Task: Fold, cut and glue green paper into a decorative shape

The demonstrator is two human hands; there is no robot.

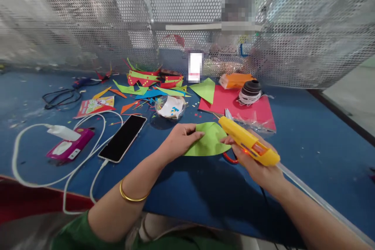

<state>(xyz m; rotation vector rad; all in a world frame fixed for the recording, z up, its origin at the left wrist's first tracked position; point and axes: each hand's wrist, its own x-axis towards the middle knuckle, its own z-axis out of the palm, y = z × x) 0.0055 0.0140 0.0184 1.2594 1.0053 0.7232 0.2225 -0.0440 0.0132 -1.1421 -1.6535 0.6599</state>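
My left hand point(183, 140) pinches the left side of a green sheet of paper point(209, 138) between thumb and fingers, a little above the blue table. A yellow glue gun point(247, 140) is in my right hand point(258, 168), its tip pointing up and left over the paper's upper right edge. A clear glue stick point(316, 199) sticks out of the gun's back, and a small red light glows on its side. One or more fingers of my right hand touch the paper's right edge. Red-handled scissors point(230, 158) lie behind the paper, partly hidden.
A phone point(123, 138) on a white cable and a purple power strip point(70, 144) lie at left. A clear bowl point(170, 107), paper scraps point(152, 93) and red sheets point(243, 105) with a black-and-white spool point(250, 92) stand farther back, before a perforated metal screen point(187, 8).
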